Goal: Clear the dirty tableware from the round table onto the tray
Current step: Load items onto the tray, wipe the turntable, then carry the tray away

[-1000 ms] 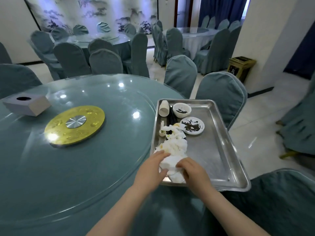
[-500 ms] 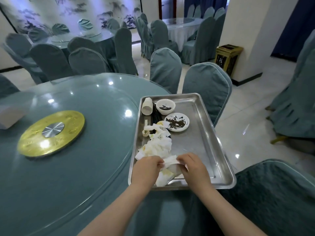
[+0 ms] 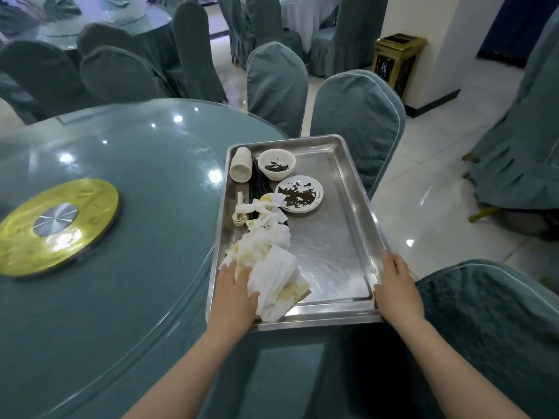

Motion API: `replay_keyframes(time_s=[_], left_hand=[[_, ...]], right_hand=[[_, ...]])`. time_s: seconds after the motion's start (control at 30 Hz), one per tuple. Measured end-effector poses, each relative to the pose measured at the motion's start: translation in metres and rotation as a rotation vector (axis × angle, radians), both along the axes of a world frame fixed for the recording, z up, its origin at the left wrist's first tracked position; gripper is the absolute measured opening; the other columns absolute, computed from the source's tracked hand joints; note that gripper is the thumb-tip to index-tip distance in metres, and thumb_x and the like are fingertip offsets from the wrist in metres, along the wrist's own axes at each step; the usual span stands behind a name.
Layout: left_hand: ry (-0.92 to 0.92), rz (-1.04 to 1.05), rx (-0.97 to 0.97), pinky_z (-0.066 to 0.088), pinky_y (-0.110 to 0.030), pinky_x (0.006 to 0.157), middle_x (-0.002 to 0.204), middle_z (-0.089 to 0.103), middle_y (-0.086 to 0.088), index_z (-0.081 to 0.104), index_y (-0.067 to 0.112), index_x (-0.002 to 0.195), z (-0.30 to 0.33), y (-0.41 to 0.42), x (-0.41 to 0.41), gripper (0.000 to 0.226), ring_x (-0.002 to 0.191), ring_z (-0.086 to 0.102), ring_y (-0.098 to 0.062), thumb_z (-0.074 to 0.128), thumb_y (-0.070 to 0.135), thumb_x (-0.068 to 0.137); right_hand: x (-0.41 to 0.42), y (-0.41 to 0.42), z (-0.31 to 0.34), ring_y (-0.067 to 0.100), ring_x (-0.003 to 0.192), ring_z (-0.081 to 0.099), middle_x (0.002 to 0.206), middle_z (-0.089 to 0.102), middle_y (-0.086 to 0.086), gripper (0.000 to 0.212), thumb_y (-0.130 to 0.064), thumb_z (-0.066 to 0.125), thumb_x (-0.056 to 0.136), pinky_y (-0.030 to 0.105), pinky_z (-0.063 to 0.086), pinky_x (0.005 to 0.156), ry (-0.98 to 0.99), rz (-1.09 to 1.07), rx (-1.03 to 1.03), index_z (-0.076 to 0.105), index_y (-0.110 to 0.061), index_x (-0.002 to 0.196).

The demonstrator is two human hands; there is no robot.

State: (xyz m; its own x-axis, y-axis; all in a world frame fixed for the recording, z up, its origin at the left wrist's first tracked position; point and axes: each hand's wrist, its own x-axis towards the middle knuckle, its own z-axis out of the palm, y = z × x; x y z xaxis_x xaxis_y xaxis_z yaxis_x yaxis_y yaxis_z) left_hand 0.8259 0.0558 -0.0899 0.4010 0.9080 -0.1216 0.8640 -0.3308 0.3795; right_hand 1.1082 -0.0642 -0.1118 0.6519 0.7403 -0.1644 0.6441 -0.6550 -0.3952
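The left hand (image 3: pixel 234 293) lay flat, fingers (image 3: pixel 227 269) spread, on the near left corner of the tray (image 3: pixel 338 246), touching the crumpled napkins (image 3: pixel 269 267) but not closed on them. The right hand (image 3: pixel 396 290) curled over the tray's near right rim, fingers (image 3: pixel 388 263) along the outer edge; whether it truly gripped could not be told.

On the tray sat a tipped white cup (image 3: pixel 241 168) at the far left, a small bowl (image 3: pixel 276 164) beside it, a soiled saucer (image 3: pixel 299 193) nearer, dark chopsticks (image 3: pixel 257 182) and a spoon (image 3: pixel 240 217) partly under the napkins. The tray rested at the right edge of the round table (image 3: pixel 136 237), its near right part overhanging.

The visible tabletop carried only the gold turntable hub (image 3: pixel 57 226), so the clearing seemed done as far as could be seen; the table's left side was out of view. Lifting the tray away looked like the step left.

Covered chairs (image 3: pixel 357 116) stood just beyond the tray and another (image 3: pixel 490 328) close at the near right, so the freest way out appeared to be straight up.
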Motion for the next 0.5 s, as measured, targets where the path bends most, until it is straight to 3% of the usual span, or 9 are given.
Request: replay_keyframes(time_s=[0.07,0.17,0.3,0.4,0.5], left_hand=[[0.047,0.051,-0.053,0.016,-0.04,0.118,0.158,0.004,-0.009,0.032,0.015,0.144,-0.009,0.002,-0.014,0.056,0.146,0.002,-0.03,0.051,0.011,0.092],[0.043,0.045,-0.065,0.025,-0.042,0.114,0.154,0.018,-0.008,0.04,0.016,0.14,-0.013,0.008,-0.029,0.058,0.142,0.016,-0.031,0.05,-0.001,0.085],[-0.038,-0.008,0.061,0.039,-0.041,0.099,0.138,0.045,-0.009,0.063,0.007,0.112,-0.009,0.007,-0.038,0.03,0.119,0.047,-0.037,0.053,-0.002,0.085],[-0.045,0.069,-0.015,0.041,-0.041,0.091,0.158,0.023,-0.002,0.063,0.01,0.113,-0.01,-0.001,-0.046,0.032,0.116,0.05,-0.037,0.048,-0.002,0.087],[-0.035,0.079,-0.05,0.044,-0.038,0.082,0.16,0.016,0.002,0.064,0.013,0.111,-0.012,-0.011,-0.055,0.036,0.11,0.052,-0.038,0.049,-0.005,0.084]], right_hand=[[0.0,0.001,-0.004,0.028,0.109,0.051,0.154,0.01,0.001,0.081,0.002,0.05,0.082,0.039,0.05,0.079,0.001,0.013,-0.037,0.01,-0.024,0.147],[0.001,0.002,-0.008,0.028,0.109,0.051,0.154,0.005,0.0,0.089,0.003,0.053,0.081,0.04,0.051,0.078,-0.049,0.03,-0.068,0.002,-0.025,0.147],[0.002,0.001,-0.006,0.03,0.114,0.046,0.155,-0.002,-0.002,0.097,0.011,0.051,0.077,0.036,0.046,0.079,-0.051,0.038,-0.123,-0.004,-0.023,0.15],[0.001,-0.005,-0.002,0.027,0.109,0.045,0.155,-0.005,-0.007,0.099,0.011,0.049,0.077,0.031,0.041,0.074,-0.007,0.045,-0.131,-0.007,-0.024,0.15],[-0.007,-0.021,-0.003,0.019,0.092,0.042,0.153,-0.007,-0.012,0.103,0.012,0.049,0.075,0.03,0.042,0.069,0.009,0.043,-0.135,-0.009,-0.028,0.15]])
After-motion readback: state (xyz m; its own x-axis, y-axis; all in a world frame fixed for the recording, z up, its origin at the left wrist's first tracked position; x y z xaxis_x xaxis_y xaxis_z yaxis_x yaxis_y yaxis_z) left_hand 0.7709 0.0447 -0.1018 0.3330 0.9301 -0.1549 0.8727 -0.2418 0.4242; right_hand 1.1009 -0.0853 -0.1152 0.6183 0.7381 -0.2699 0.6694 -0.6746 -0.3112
